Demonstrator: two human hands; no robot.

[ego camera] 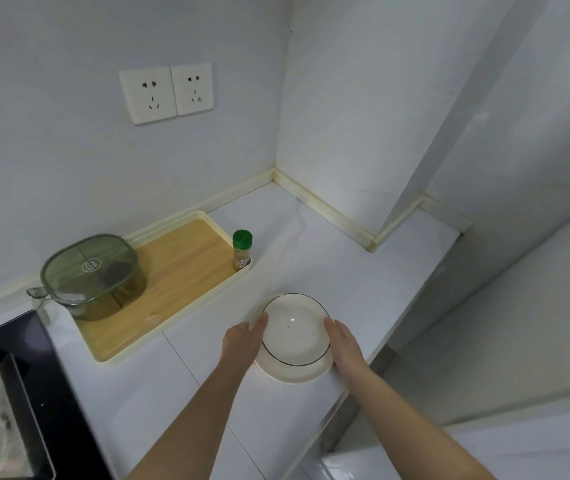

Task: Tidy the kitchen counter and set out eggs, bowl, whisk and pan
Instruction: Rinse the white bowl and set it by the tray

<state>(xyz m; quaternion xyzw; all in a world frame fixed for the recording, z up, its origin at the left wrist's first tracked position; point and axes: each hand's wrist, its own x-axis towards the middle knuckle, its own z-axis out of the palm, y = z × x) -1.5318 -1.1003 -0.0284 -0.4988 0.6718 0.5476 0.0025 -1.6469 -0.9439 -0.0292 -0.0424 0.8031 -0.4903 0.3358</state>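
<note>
1. White counter [311, 237] runs into a tiled corner. A wood-floored tray [186, 271] lies along the back wall, with two sockets [165, 93] on the wall above it.
2. On the tray's left end stands a lidded green tub [93, 275], and in its right corner a green-capped bottle [242, 249]. So that part of the tidying looks done.
3. Just right of the tray's front corner is the bowl [294, 334], held between both hands near the counter's edge. I cannot tell whether it has touched down.
4. The left hand [243, 341] grips the bowl's left side and the right hand [344, 344] its right. Each thumb lies at the rim, and the other fingers are hidden under the bowl.
5. Left of the tray, a black hob [17, 375] shows.
6. No eggs, whisk or pan are in view, so by my reckoning the bowl is the only one of the four on the counter and most of the setting-out is left.
</note>
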